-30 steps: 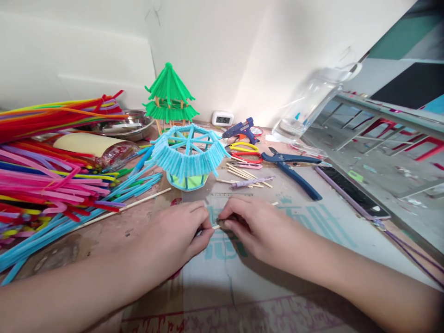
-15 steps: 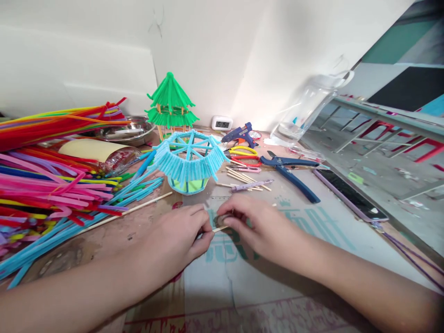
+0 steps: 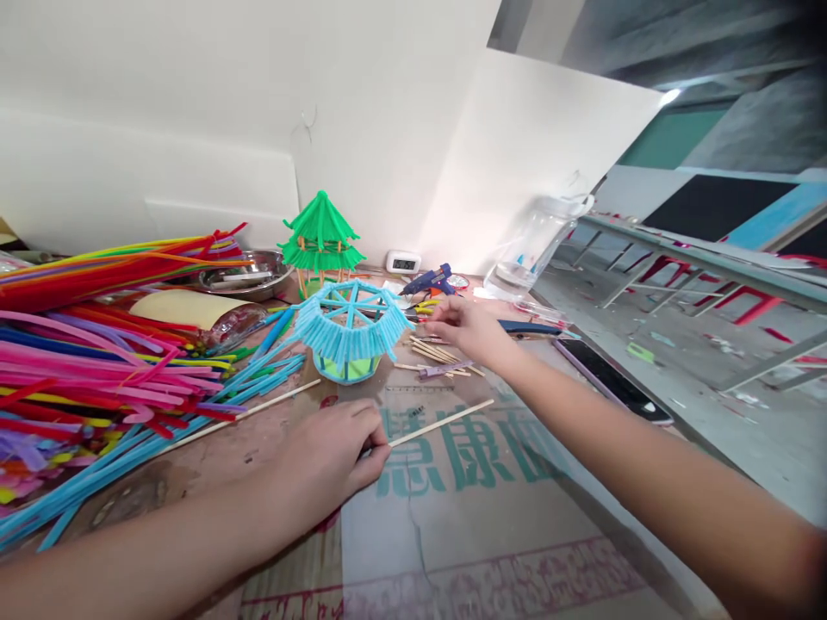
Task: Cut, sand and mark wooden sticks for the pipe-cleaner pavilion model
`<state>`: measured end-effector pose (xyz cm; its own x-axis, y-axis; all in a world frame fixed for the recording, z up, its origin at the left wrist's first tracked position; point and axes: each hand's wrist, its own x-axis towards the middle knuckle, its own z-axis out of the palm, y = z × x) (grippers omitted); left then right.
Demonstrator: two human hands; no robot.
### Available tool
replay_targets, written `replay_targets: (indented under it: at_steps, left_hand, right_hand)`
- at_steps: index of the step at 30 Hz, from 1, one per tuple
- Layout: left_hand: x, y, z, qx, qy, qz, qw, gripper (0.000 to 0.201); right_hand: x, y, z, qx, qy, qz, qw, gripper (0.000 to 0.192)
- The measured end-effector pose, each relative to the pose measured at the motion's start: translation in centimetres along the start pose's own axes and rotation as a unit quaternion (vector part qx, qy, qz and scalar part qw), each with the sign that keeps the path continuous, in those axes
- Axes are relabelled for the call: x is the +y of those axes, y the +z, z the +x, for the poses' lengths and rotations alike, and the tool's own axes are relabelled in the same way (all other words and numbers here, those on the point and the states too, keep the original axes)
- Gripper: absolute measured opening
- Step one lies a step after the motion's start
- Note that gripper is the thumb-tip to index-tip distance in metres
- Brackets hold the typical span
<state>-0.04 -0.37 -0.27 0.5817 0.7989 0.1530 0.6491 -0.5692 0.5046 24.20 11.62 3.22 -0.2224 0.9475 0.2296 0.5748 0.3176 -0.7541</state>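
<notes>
My left hand [image 3: 336, 452] is closed around one end of a thin wooden stick [image 3: 445, 422], which slants out to the right above the table cover. Stretched forward, my right hand [image 3: 469, 331] is over the tools, its fingers slightly bent and apart, by yellow-handled scissors [image 3: 426, 306]. It partly covers blue-handled pliers [image 3: 533, 328]. Left of those fingertips stands a light-blue pipe-cleaner pavilion [image 3: 352, 331] with an open-spoked roof. Short wooden sticks [image 3: 432, 349] and a pale purple pen [image 3: 443, 370] lie just below the right hand.
Bundles of coloured pipe cleaners [image 3: 116, 362] fill the left side. Behind the blue pavilion stands a green pipe-cleaner tower [image 3: 323, 237], near a metal bowl [image 3: 249, 280]. A small clock [image 3: 404, 262], a glue gun [image 3: 430, 280], a clear bottle [image 3: 526, 250] and a phone [image 3: 611, 379] are farther right.
My right hand has let go of the wooden stick and moved forward to the tools. My left hand keeps hold of the stick, now showing at greater length. The view has tilted upward.
</notes>
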Motion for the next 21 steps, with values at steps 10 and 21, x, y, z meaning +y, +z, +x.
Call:
replay_targets:
  at_steps: [10,21]
  left_hand:
    - [-0.7,-0.5,0.0,0.060,-0.021,-0.076,0.995,0.010]
    - [1.6,-1.7,0.0,0.039,0.003,-0.049,0.998,0.014]
  right_hand:
    - [-5.6,-2.8,-8.3,-0.310,0.006,0.072,0.948,0.058]
    - [-0.7,-0.2,-9.1,-0.147,0.131,0.386,0.901,0.039]
